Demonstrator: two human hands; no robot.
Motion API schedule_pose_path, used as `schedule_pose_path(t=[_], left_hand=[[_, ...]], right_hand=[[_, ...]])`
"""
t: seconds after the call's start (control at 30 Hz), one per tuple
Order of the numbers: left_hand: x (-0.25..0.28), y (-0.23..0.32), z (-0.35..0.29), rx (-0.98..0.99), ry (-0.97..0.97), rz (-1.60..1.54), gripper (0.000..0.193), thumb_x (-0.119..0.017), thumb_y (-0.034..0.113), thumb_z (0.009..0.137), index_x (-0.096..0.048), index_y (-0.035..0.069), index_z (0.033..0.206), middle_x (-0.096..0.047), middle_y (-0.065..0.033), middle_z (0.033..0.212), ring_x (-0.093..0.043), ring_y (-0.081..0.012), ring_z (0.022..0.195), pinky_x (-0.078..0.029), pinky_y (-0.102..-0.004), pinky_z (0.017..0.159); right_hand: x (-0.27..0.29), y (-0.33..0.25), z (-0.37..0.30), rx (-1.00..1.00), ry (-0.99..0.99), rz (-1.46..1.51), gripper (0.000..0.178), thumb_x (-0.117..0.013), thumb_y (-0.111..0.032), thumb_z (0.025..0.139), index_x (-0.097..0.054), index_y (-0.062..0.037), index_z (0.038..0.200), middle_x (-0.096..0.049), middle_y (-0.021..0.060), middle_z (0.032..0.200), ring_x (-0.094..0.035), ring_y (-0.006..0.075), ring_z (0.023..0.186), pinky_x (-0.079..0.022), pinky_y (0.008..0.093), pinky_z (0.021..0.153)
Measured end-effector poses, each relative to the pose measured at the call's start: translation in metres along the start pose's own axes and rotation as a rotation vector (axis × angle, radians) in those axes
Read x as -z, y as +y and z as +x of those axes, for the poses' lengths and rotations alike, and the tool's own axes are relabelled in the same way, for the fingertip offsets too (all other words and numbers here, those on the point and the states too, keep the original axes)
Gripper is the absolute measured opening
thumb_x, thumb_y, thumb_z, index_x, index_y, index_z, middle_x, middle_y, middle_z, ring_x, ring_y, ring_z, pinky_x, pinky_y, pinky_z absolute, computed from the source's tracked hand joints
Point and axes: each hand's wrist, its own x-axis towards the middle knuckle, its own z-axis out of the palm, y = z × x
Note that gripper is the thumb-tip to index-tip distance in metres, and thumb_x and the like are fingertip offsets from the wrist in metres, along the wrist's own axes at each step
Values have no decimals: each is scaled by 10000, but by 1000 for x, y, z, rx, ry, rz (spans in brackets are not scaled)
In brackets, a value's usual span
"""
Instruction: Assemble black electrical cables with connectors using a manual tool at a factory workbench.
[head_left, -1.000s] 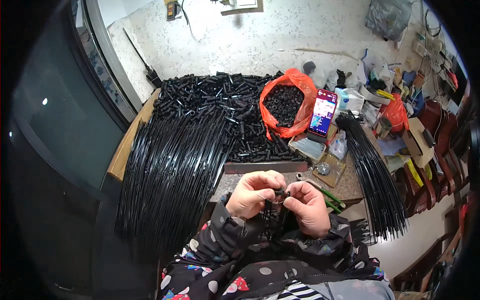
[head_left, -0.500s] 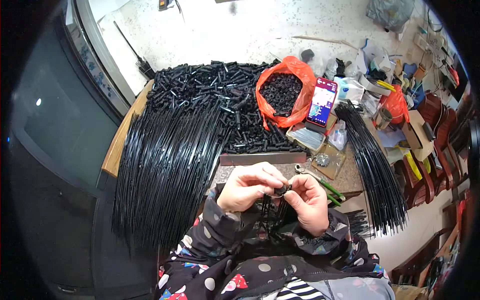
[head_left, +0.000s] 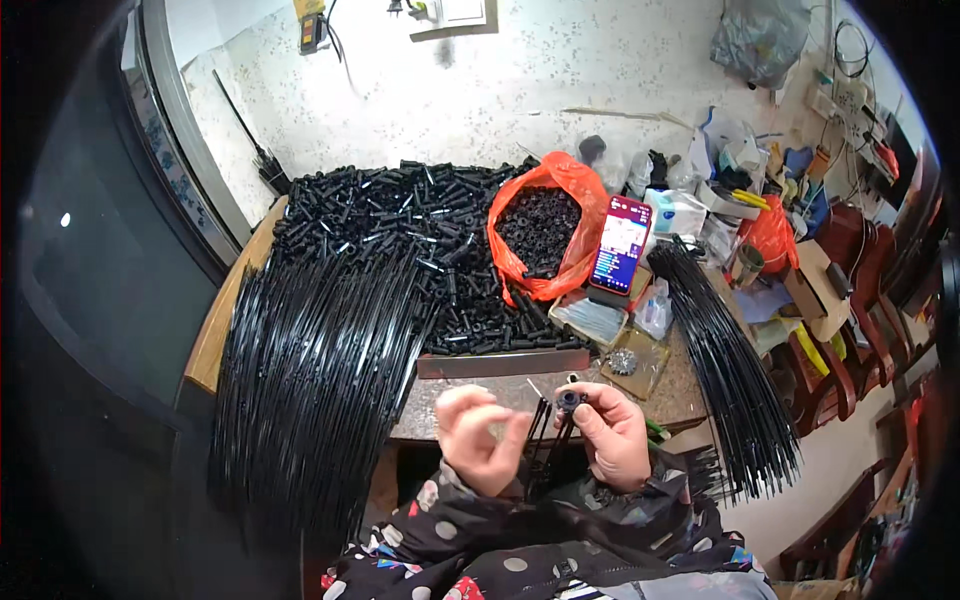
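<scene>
My right hand [head_left: 614, 436] pinches a small black ring-shaped hub [head_left: 570, 399] between thumb and fingers, its round hole facing up. Several thin black rods [head_left: 541, 425] hang below the hub, toward my lap; how they join it is too small to tell. Just left of them, my left hand [head_left: 478, 440] is raised with its fingers curled but apart, slightly blurred, and nothing shows in it. Part of a green handle [head_left: 656, 430] shows beside my right hand, which hides the rest of that tool.
Beyond a metal strip [head_left: 505, 364] lies a heap of black tubular parts [head_left: 390, 215]. Long black rods [head_left: 310, 380] spread at left; another bundle [head_left: 728, 375] lies at right. A red plastic bag [head_left: 580, 180] holds small black parts beside a propped phone [head_left: 620, 245].
My left hand has come away from the hub and moved left, its fingers parting. My right hand keeps hold of the hub. The view has tilted up, showing more wall.
</scene>
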Motion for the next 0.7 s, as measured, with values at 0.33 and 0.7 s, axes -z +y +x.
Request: schedule_pose_path(t=[0.33, 0.7], left_hand=[[-15, 19, -4, 279, -76, -314, 88, -527, -40, 648, -506, -21, 731, -414, -66, 856, -422, -107, 743, -354, -201, 655], [2, 18, 4, 527, -295, -721, 131, -525, -47, 661, -481, -11, 779, -440, -51, 837, -433, -97, 756, -366, -188, 641]], right_hand=[[-16, 8, -3, 190, 185, -23, 194, -494, -29, 713, -460, 34, 893, -513, 53, 822, -478, 93, 739, -371, 199, 688], [-1, 5, -6, -27, 60, 124, 170, -539, -36, 673, -510, 5, 835, -485, 30, 778, -463, 104, 722, -362, 211, 677]])
